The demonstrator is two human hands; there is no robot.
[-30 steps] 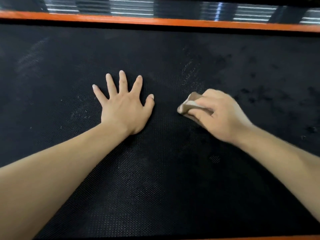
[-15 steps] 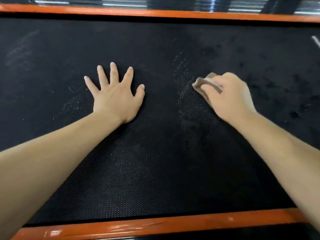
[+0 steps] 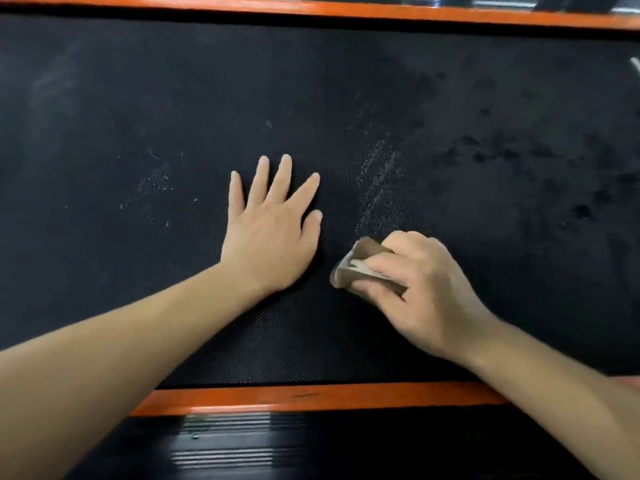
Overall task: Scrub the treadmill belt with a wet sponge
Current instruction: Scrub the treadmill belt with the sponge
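The black textured treadmill belt [image 3: 138,98] fills most of the view. My left hand [image 3: 270,233] lies flat on it near the middle, fingers straight and spread. Just to its right, my right hand [image 3: 419,289] grips a small tan sponge [image 3: 353,268] and holds it down on the belt; only the sponge's left end shows past my fingers. Pale scuff streaks mark the belt above the sponge, and dark wet blotches spread across the belt's right part.
Orange side rails [image 3: 311,398] border the belt at the near edge and along the top [image 3: 346,10]. A black ribbed foot strip [image 3: 235,441] runs below the near rail.
My right hand has pulled the sponge back toward me and closer to my left hand. The view has tilted down, so the near orange rail and ribbed strip show more.
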